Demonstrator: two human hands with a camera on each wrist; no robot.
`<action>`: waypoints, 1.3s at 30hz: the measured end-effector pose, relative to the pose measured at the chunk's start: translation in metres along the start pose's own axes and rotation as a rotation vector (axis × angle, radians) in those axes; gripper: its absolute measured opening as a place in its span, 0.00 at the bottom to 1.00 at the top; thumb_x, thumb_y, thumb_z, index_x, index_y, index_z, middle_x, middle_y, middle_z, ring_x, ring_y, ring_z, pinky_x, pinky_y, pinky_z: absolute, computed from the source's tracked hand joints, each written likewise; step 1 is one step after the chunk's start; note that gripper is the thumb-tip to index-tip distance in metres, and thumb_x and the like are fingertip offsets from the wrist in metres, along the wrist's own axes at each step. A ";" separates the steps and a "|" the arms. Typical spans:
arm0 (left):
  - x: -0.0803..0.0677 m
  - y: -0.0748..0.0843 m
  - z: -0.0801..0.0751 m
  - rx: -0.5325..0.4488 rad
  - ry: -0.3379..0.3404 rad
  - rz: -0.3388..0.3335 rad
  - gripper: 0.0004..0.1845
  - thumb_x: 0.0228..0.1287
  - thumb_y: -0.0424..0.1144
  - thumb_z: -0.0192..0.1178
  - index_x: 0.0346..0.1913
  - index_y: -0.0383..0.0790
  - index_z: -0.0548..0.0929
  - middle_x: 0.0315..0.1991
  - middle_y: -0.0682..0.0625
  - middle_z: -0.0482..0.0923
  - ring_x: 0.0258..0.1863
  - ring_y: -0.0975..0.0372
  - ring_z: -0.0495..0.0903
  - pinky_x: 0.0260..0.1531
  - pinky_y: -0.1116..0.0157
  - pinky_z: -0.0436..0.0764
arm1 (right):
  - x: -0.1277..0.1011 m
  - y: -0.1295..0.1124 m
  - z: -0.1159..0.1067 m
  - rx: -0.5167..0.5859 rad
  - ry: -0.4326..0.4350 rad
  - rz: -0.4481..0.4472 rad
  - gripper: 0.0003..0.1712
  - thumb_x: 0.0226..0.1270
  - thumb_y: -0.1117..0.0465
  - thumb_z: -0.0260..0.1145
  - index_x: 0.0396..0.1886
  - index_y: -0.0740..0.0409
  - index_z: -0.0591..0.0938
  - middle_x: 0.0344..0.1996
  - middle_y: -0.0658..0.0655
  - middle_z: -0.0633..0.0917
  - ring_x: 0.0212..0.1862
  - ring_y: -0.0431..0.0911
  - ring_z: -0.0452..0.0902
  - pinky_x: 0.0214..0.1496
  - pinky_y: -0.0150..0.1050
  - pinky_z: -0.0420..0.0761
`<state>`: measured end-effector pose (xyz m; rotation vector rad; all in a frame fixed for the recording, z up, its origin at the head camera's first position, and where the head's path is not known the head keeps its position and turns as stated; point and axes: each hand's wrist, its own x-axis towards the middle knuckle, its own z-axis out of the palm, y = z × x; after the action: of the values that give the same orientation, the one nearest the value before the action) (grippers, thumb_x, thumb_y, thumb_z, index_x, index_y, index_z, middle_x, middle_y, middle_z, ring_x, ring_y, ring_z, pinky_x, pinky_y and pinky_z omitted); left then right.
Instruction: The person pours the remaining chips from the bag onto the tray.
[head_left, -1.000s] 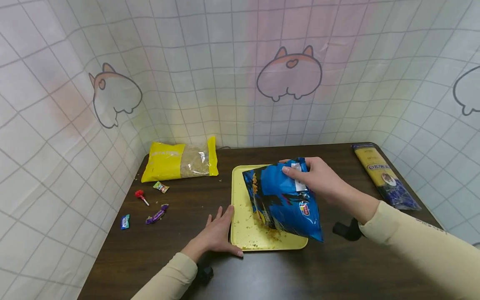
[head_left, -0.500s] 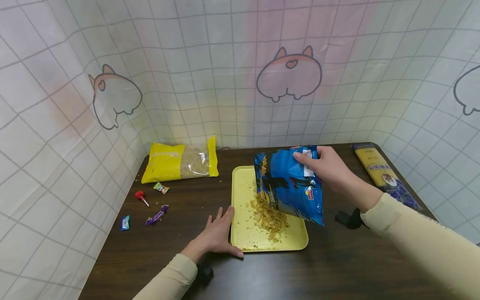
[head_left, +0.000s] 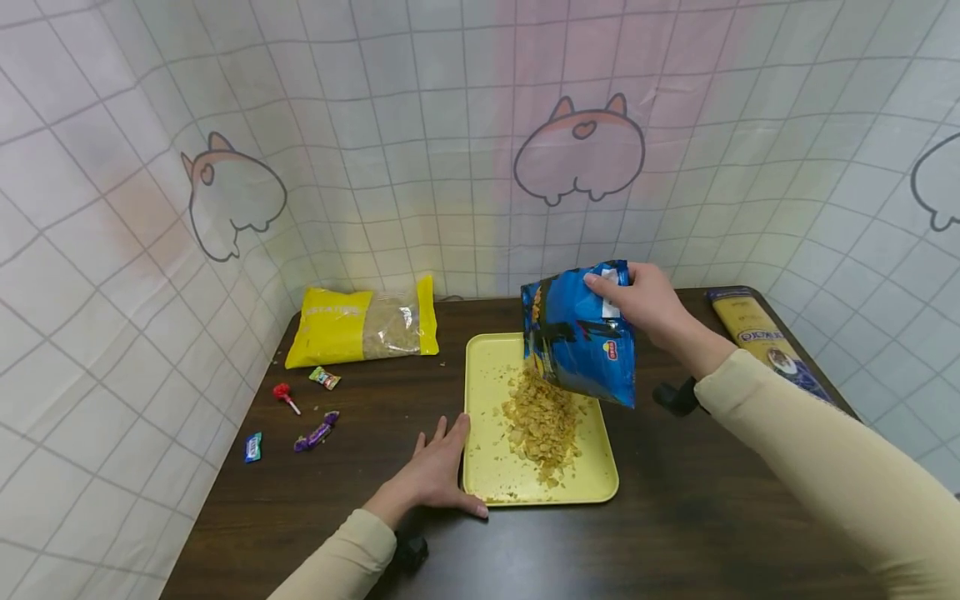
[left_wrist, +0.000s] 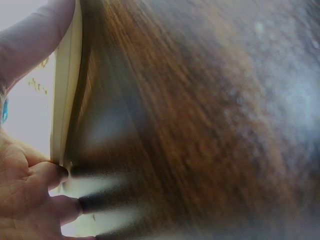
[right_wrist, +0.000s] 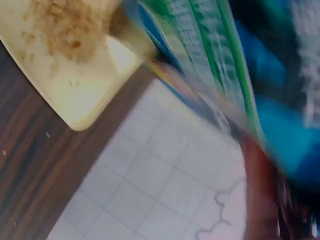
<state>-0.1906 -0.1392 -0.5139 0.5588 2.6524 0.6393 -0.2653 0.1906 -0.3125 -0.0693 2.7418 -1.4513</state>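
Observation:
My right hand (head_left: 652,308) grips a blue chip bag (head_left: 577,342) by its upper right corner, thumb on the near face. The bag tilts with its mouth down to the left, over the far part of a yellow tray (head_left: 486,462). Crushed potato chips (head_left: 546,429) lie heaped in the tray's middle, right below the mouth. In the right wrist view the blurred bag (right_wrist: 285,140) fills the right side. My left hand (head_left: 431,477) rests at the tray's near left corner, fingers extended along the left side and thumb (left_wrist: 30,47) at the front edge.
At the back left lies a yellow bag (head_left: 330,329) with a clear window. Before it are a red lollipop (head_left: 282,392) and wrapped candies, green (head_left: 325,377), purple (head_left: 317,432) and blue (head_left: 252,447). A yellow-and-blue packet (head_left: 761,337) lies at the back right. A patterned curtain (head_left: 465,150) stands behind.
My right hand has lifted the chip bag up and away toward the back, and crushed chips have spilled from it into a growing heap on the tray. My left hand has stayed in place.

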 end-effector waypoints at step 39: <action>0.000 0.002 0.000 0.005 0.007 -0.003 0.77 0.39 0.66 0.81 0.82 0.33 0.44 0.83 0.37 0.45 0.81 0.36 0.42 0.72 0.28 0.47 | -0.003 -0.030 0.013 -0.105 -0.131 -0.026 0.23 0.78 0.48 0.60 0.26 0.58 0.73 0.18 0.49 0.79 0.26 0.43 0.77 0.34 0.37 0.78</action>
<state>-0.1898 -0.1373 -0.5128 0.5546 2.6620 0.6352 -0.2608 0.1634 -0.2951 -0.1971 2.7176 -1.2591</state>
